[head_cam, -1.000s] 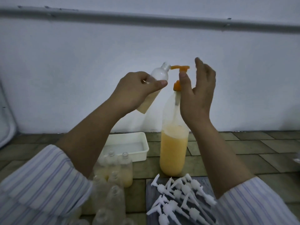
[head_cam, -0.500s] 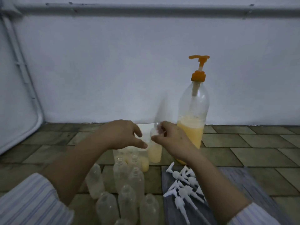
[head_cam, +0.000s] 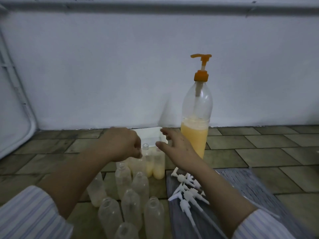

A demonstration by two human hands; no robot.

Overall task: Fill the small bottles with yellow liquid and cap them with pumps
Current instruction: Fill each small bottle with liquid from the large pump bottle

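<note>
- Now our right hand [head_cam: 174,149] has let go of the filled bottle [head_cam: 158,163], fingers spread just above it.
- Our left hand [head_cam: 122,144] curls loosely, holding nothing we can see.
- Next, an empty bottle [head_cam: 122,176].

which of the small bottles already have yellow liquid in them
The filled small bottles standing farthest back, just in front of the white tray between both hands. Those nearer the camera look clear and empty.

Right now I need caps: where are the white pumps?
Head view, lower right: the white pumps lie heaped on the grey mat, under the right forearm, beside the empty bottles.
</note>
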